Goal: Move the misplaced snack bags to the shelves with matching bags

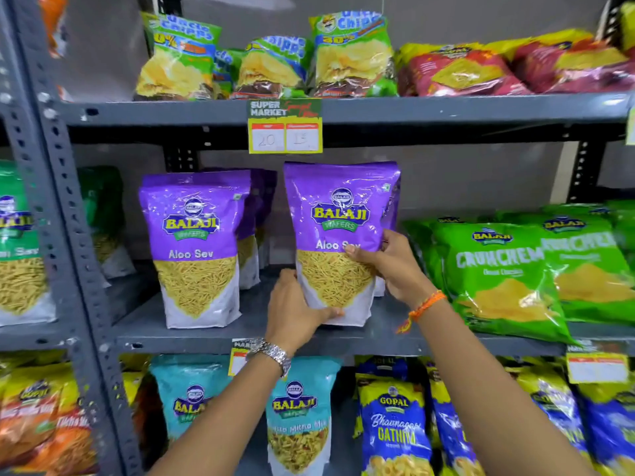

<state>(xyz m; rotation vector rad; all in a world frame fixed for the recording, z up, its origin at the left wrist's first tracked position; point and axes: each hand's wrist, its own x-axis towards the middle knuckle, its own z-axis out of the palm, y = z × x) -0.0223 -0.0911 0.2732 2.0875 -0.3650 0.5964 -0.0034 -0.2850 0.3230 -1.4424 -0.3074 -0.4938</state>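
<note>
Both the left hand and right hand clasp the purple bag upright near the shelf edge

green sev bag cut by left edge, price tag digits blurry, rear purple bags mostly hidden

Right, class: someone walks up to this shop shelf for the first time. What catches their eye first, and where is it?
The purple Aloo Sev bag on the middle shelf stands out first, upright and gripped by both hands: the left hand at its lower left corner, the right hand on its right edge. A matching purple bag stands to its left, and bright green Crunchem bags lean to its right.
</note>
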